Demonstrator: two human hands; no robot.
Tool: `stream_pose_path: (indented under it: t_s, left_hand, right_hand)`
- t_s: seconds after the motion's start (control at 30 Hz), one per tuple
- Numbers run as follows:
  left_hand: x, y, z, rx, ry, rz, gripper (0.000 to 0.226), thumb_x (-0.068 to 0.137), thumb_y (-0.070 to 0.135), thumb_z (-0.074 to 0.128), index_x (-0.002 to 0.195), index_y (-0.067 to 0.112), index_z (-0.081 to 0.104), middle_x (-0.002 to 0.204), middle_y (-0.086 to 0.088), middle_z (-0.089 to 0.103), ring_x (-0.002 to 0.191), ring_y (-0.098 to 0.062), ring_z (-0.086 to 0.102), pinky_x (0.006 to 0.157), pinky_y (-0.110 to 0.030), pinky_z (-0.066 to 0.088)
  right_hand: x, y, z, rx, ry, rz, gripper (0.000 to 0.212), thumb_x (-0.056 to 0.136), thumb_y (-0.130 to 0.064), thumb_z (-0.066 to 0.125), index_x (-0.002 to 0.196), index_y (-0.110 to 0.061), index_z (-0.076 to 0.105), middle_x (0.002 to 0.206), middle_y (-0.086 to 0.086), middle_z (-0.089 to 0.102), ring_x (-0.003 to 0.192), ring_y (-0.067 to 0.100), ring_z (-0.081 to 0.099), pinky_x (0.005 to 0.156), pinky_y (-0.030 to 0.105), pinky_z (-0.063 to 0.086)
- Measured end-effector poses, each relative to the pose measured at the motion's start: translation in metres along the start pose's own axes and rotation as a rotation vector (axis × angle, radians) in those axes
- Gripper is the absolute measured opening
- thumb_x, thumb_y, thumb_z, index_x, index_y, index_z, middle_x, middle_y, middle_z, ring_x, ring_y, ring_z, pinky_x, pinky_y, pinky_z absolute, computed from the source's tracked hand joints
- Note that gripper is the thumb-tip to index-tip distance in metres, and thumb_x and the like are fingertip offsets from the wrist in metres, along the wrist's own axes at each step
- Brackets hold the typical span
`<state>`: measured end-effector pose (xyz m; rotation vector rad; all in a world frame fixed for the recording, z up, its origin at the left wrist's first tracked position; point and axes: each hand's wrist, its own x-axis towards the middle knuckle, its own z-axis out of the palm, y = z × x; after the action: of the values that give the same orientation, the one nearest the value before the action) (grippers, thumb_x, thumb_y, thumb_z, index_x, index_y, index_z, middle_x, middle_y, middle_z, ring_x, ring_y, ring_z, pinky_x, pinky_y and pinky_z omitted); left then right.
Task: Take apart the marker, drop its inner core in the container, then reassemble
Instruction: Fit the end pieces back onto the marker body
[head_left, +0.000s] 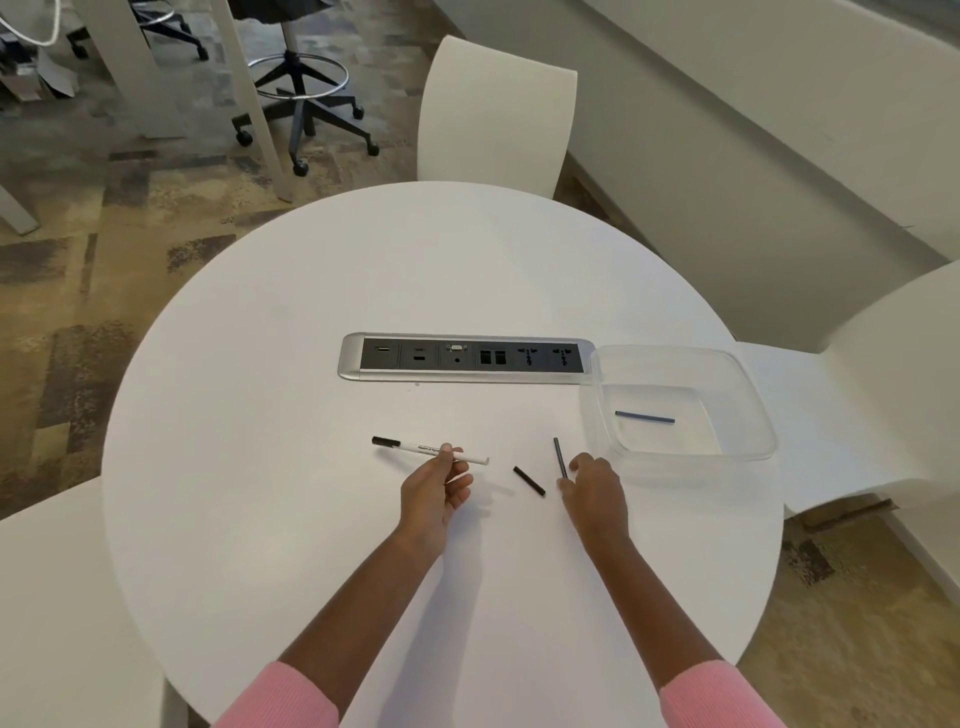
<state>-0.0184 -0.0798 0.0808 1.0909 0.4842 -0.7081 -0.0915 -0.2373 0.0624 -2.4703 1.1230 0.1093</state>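
Carpet with brown and grey patches lies around your round white table (311, 519); smooth white chairs (493, 114) stand at 12 and 3 o'clock. A silver socket panel (467, 358) is set flat into the tabletop centre. At 2 o'clock stands a clear plastic container (748, 410), rectangular with rounded corners, holding one thin dark core (644, 417). Your left hand (434, 493) pinches the white marker barrel (431, 449), its black cap pointing to 9 o'clock. Your right hand (595, 488) grips a second thin dark core (559, 457) between fingertips, upright, just beside the container. A short black end piece (529, 481) lies on the table between your hands.
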Motion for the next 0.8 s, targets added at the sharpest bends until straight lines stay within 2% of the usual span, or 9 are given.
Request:
stream_pose_path:
  t_s: [0.13, 0.2, 0.3, 0.37, 0.43, 0.53, 0.8]
  left_hand:
    - [0.0, 0.005, 0.002, -0.078, -0.001, -0.054, 0.017, 0.091, 0.021, 0.055, 0.078, 0.013, 0.062, 0.058, 0.004, 0.061, 0.047, -0.004, 0.059, 0.049, -0.014, 0.049]
    - [-0.001, 0.006, 0.003, -0.105, -0.013, -0.058, 0.015, 0.09, 0.021, 0.056, 0.079, 0.013, 0.062, 0.052, 0.007, 0.063, 0.046, -0.003, 0.061, 0.048, -0.013, 0.051]
    - [-0.003, 0.006, 0.007, -0.126, -0.041, -0.056, 0.013, 0.089, 0.019, 0.057, 0.079, 0.011, 0.062, 0.051, 0.008, 0.065, 0.047, -0.002, 0.062, 0.048, -0.013, 0.051]
    - [-0.004, 0.006, 0.01, -0.132, -0.054, -0.063, 0.013, 0.089, 0.018, 0.057, 0.079, 0.011, 0.062, 0.051, 0.008, 0.066, 0.048, -0.002, 0.063, 0.048, -0.013, 0.051]
    - [-0.005, 0.005, 0.012, -0.13, -0.055, -0.07, 0.014, 0.088, 0.018, 0.058, 0.078, 0.01, 0.061, 0.052, 0.007, 0.066, 0.049, -0.002, 0.064, 0.048, -0.013, 0.052]
    - [-0.005, 0.003, 0.016, -0.148, -0.058, -0.086, 0.015, 0.088, 0.017, 0.059, 0.077, 0.008, 0.062, 0.053, 0.006, 0.067, 0.051, -0.003, 0.066, 0.049, -0.013, 0.053]
    - [-0.012, 0.005, 0.026, -0.239, -0.084, -0.117, 0.012, 0.088, 0.011, 0.057, 0.08, 0.004, 0.063, 0.056, -0.002, 0.07, 0.052, -0.008, 0.068, 0.053, -0.016, 0.056]
  right_hand:
    - [0.003, 0.003, 0.002, 0.034, 0.003, 0.02, 0.018, 0.087, -0.003, 0.046, 0.1, 0.003, 0.057, 0.103, 0.022, 0.062, 0.096, 0.036, 0.057, 0.079, 0.04, 0.046]
    - [0.004, 0.004, -0.001, 0.134, -0.011, 0.058, 0.02, 0.083, 0.001, 0.047, 0.096, 0.004, 0.062, 0.099, 0.021, 0.065, 0.093, 0.036, 0.059, 0.075, 0.035, 0.045]
    - [0.003, 0.001, -0.011, 0.398, -0.082, 0.099, 0.014, 0.076, 0.004, 0.051, 0.071, 0.0, 0.064, 0.067, 0.013, 0.062, 0.07, 0.029, 0.058, 0.06, 0.028, 0.043]
    - [0.0, -0.006, -0.022, 0.665, -0.122, 0.126, 0.014, 0.079, 0.003, 0.054, 0.07, -0.003, 0.063, 0.057, 0.003, 0.054, 0.061, 0.021, 0.055, 0.057, 0.021, 0.046]
    - [-0.005, -0.017, -0.034, 0.967, -0.15, 0.154, 0.009, 0.085, -0.001, 0.055, 0.082, 0.0, 0.063, 0.063, 0.005, 0.057, 0.059, 0.014, 0.057, 0.059, 0.017, 0.053]
    - [-0.015, -0.034, -0.049, 1.25, -0.183, 0.127, 0.01, 0.089, -0.005, 0.054, 0.083, -0.003, 0.061, 0.072, 0.009, 0.062, 0.067, 0.014, 0.062, 0.063, 0.018, 0.056]
    - [-0.028, -0.054, -0.054, 1.444, -0.219, 0.027, 0.012, 0.091, -0.003, 0.049, 0.088, -0.009, 0.059, 0.086, 0.012, 0.065, 0.073, 0.013, 0.069, 0.07, 0.018, 0.057]
